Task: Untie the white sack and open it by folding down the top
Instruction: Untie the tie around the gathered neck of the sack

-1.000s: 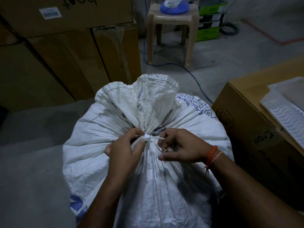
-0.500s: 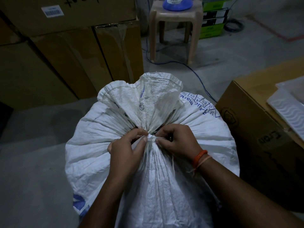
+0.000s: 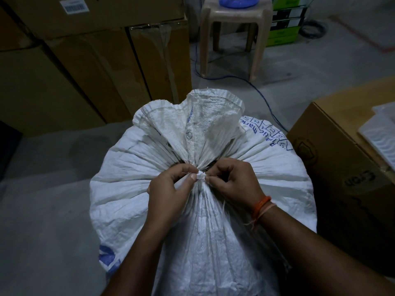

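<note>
A full white woven sack (image 3: 132, 189) with blue print stands on the floor right below me. Its neck is gathered and bound by a thin white tie, knotted into a small white knot (image 3: 200, 175). Above the knot the sack's top (image 3: 205, 116) flares out, with a metal eyelet on it. My left hand (image 3: 171, 186) pinches the knot from the left between thumb and fingers. My right hand (image 3: 237, 180), with an orange band at the wrist, pinches the tie strand at the knot from the right. A loose strand end hangs below the right hand.
Large brown cartons (image 3: 89, 67) are stacked at the back left. A beige plastic stool (image 3: 233, 24) with a blue object on it stands behind the sack, with a blue cable (image 3: 265, 99) on the floor. A brown carton (image 3: 342, 167) holding white sheets sits close on the right.
My right hand has moved in from a little apart to close against the knot. Both hands now pinch at the knot; the tie end that stuck out sideways is no longer showing.
</note>
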The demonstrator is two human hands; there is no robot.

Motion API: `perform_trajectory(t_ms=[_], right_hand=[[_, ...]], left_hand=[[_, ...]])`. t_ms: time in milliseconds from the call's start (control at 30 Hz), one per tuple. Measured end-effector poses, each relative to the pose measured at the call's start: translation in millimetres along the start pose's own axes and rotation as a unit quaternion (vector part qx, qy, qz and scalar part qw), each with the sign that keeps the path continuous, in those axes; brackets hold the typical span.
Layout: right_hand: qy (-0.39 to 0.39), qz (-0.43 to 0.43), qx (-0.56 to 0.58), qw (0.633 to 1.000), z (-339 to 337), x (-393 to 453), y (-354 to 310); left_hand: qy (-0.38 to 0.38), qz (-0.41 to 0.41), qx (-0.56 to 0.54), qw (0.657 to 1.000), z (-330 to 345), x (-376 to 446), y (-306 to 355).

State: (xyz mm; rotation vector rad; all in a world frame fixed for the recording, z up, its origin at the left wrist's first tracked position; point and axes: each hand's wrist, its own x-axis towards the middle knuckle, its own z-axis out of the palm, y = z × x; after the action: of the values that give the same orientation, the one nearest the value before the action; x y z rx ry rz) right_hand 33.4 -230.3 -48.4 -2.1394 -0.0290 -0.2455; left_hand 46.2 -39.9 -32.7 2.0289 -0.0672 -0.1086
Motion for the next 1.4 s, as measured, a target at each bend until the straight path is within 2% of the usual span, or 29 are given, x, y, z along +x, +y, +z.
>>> perform_trajectory(t_ms=[500, 833, 1000, 1400], right_hand=[[0.011, 0.014, 0.000, 1.000, 7, 0, 0], [-0.044, 0.028, 0.012, 0.999, -11, 3, -6], [-0.024, 0.008, -0.005, 1.000, -4, 1, -6], [-0.034, 0.033, 0.000, 0.999, 0, 2, -3]], left_hand=[[-0.007, 0.007, -0.004, 1.000, 3, 2, -9], [-0.027, 0.001, -0.042, 0.999, -2, 4, -10], [-0.029, 0.002, -0.039, 0.999, -1, 6, -16], [-0.030, 0.007, -0.036, 0.999, 1, 5, -16]])
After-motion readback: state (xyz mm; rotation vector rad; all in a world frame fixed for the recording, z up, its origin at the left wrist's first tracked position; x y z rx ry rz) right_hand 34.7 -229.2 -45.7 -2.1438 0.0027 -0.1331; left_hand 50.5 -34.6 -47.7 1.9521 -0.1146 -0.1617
